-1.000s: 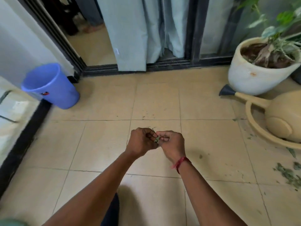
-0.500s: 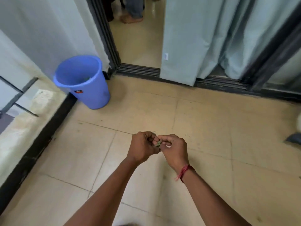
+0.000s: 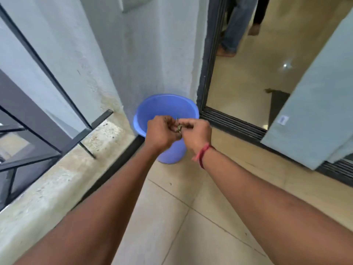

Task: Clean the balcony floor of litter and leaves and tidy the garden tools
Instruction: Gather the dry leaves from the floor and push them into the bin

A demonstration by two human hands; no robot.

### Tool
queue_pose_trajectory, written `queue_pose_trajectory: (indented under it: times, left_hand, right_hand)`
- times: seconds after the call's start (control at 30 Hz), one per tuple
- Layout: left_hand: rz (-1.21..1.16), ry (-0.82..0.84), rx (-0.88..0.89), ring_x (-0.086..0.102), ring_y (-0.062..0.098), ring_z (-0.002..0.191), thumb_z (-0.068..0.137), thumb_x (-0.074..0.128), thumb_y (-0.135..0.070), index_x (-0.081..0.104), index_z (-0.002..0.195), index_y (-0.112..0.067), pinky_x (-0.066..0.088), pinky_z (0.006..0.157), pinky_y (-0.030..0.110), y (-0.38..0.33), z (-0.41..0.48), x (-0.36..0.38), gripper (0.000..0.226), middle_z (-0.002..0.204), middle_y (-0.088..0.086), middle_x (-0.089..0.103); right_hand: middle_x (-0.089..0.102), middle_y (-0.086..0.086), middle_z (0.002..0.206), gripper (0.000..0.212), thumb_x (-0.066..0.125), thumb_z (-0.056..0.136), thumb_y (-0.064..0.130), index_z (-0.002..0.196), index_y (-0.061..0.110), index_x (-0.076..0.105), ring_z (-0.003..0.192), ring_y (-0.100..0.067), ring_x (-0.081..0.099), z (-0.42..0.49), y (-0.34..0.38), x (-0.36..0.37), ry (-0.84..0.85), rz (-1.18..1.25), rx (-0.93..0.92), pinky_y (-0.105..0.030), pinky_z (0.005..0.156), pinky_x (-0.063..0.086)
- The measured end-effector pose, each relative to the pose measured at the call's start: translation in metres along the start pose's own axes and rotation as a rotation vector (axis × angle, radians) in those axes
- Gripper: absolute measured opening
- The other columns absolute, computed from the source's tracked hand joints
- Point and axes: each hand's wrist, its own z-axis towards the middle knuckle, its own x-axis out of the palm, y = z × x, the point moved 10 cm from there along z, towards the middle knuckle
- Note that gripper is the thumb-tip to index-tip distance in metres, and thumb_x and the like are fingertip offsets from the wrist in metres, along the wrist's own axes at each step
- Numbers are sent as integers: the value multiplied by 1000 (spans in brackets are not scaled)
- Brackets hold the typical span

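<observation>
Beige tiled floor (image 3: 191,232) fills the lower view, bounded on the left by a raised stone ledge (image 3: 57,180) with a black kerb. On the right it is bounded by a dark sliding-door track (image 3: 238,127). A pale plastered wall (image 3: 133,54) rises at the far side. A grey-green curtain (image 3: 315,115) hangs over the door opening, its hem above the track. A dark metal railing (image 3: 38,115) stands on the ledge. A blue bucket (image 3: 166,108) sits upright in the far corner of the floor, against the wall, between kerb and door frame. Both hands are held together over the bucket's near rim. The left hand (image 3: 162,133) is curled and the right hand (image 3: 197,133) pinches. Between them they hold small greenish leaf scraps (image 3: 179,128), above the bucket's mouth. A red thread (image 3: 202,154) circles the right wrist.
</observation>
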Motion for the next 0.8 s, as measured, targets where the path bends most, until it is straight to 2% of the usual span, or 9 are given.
queue_pose_trajectory:
  times: [0.03, 0.07, 0.1, 0.17, 0.3, 0.47, 0.63, 0.7, 0.8]
  left_hand:
    - [-3, 0, -46, 57, -5, 54, 67, 81, -7, 69, 75, -16, 56, 61, 31, 11, 12, -5, 17, 62, -7, 64]
    - [19, -7, -96, 66, 7, 67, 68, 80, -6, 72, 92, -10, 58, 71, 36, 23, 21, -10, 26, 75, 0, 70]
    - [79, -20, -138, 69, 17, 82, 69, 79, -6, 70, 107, -7, 55, 82, 34, 34, 28, -16, 39, 88, 6, 72]
    - [151, -111, -200, 67, 24, 101, 71, 75, -5, 64, 120, -6, 46, 90, 28, 50, 29, -32, 50, 101, 12, 72]
    - [130, -297, -194, 65, 27, 102, 75, 67, -5, 66, 116, -9, 48, 87, 32, 57, -2, -47, 41, 106, 10, 71]
    - [34, -313, -92, 67, 22, 81, 75, 64, -15, 68, 103, -14, 51, 82, 35, 35, -73, 2, 28, 98, 2, 70]
    - [2, -111, 36, 62, 17, 60, 78, 65, -17, 66, 96, -20, 52, 71, 34, -25, -176, 104, 18, 80, -4, 69]
    - [-11, 61, 99, 62, 13, 57, 80, 63, -17, 64, 98, -22, 52, 69, 32, -57, -233, 161, 19, 74, -6, 68]
    - [44, 352, 234, 62, 6, 58, 82, 61, -19, 62, 103, -25, 53, 69, 30, -102, -333, 246, 22, 74, -10, 66]
  right_hand:
    - [76, -6, 88, 24, 61, 79, -3, 89, 11, 78, 85, -12, 68, 15, 0, 12, 3, 12, 30, -26, 86, 54]
    - [75, -9, 89, 22, 63, 77, -2, 89, 11, 77, 86, -16, 69, 27, -2, 21, 2, 17, 58, -34, 87, 55]
    - [75, -10, 92, 24, 64, 77, -2, 92, 10, 77, 91, -19, 70, 37, -6, 25, -4, 4, 76, -38, 90, 55]
    - [74, -11, 101, 30, 61, 78, -3, 102, 7, 75, 101, -21, 68, 46, -13, 22, -29, -68, 83, -36, 96, 51]
    - [74, -15, 96, 23, 60, 78, -5, 94, 2, 75, 101, -25, 69, 32, -30, -1, -67, -84, 38, -40, 93, 53]
    - [76, -3, 85, 24, 60, 76, -2, 87, 12, 75, 88, -20, 71, -26, -78, -57, -71, -14, 65, -42, 89, 56]
    - [75, 4, 95, 22, 64, 84, 4, 99, 14, 76, 89, -9, 70, -137, -169, -157, -146, 5, 180, -37, 89, 57]
    - [76, 4, 94, 19, 65, 85, 8, 99, 15, 76, 88, -10, 70, -201, -217, -212, -229, 30, 271, -39, 88, 57]
    - [75, 5, 98, 21, 64, 86, 9, 101, 16, 76, 90, -8, 70, -310, -281, -292, -337, -7, 404, -34, 92, 55]
